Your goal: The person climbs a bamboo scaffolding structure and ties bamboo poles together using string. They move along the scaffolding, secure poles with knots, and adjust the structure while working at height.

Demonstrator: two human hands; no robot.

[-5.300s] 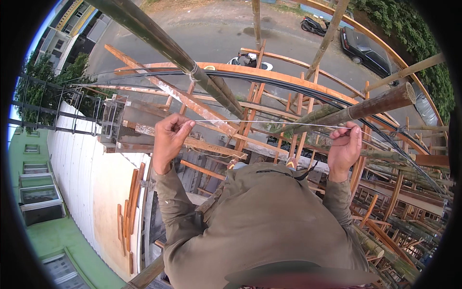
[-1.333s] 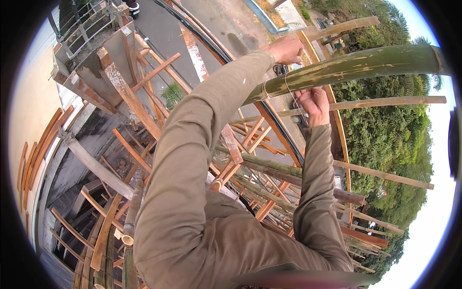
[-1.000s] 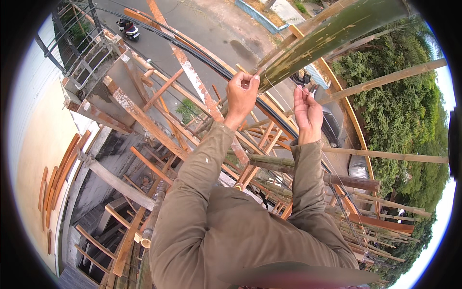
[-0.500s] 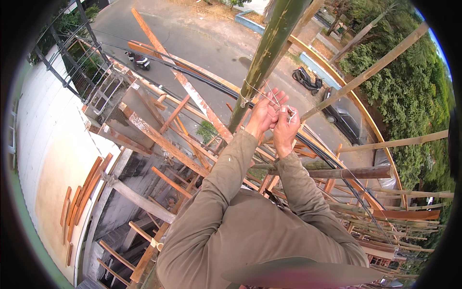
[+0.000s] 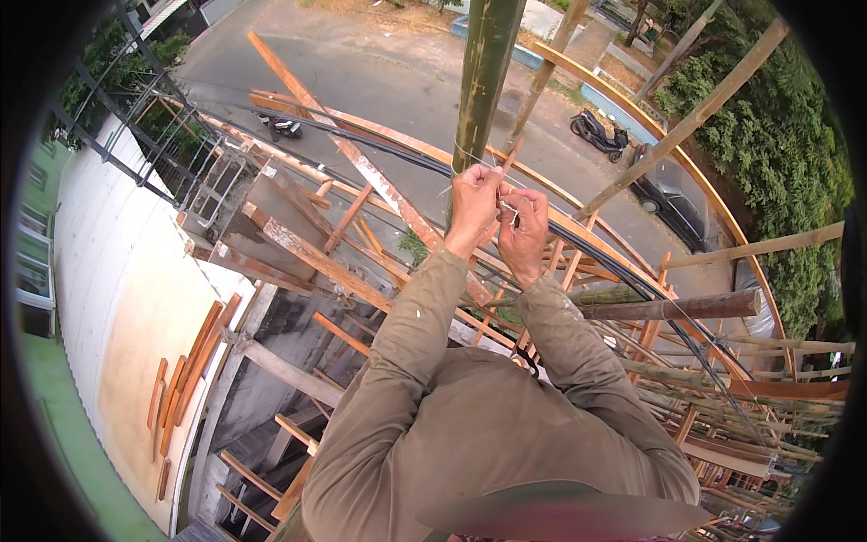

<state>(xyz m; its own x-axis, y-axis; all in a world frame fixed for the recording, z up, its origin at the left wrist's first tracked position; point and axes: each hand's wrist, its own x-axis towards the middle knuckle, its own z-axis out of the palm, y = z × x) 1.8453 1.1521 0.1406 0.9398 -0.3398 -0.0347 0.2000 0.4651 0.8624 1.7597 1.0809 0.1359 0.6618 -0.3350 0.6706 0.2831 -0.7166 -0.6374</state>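
Observation:
A thick green bamboo pole (image 5: 488,81) rises in front of me, with a thin pale cord (image 5: 470,159) looped around it. Close against the pole, my left hand (image 5: 473,206) is closed, its thumb and fingertips pinching the cord just beside the loop. My right hand (image 5: 524,230) is right beside it, fingers curled around a short bunched length of the same pale cord. Both hands nearly touch. The pole behind my left hand is partly hidden.
Black cables (image 5: 623,285) run behind my hands. Wooden beams (image 5: 384,185) and bamboo poles (image 5: 682,131) surround me high above a road (image 5: 379,86). A scooter (image 5: 599,135) and a dark car (image 5: 670,203) stand below. A pale roof (image 5: 126,298) lies at left.
My left hand has turned from palm up with loose fingers to a pinch on the cord by the pole. My right hand has moved slightly down and left. The whole view has shifted a little.

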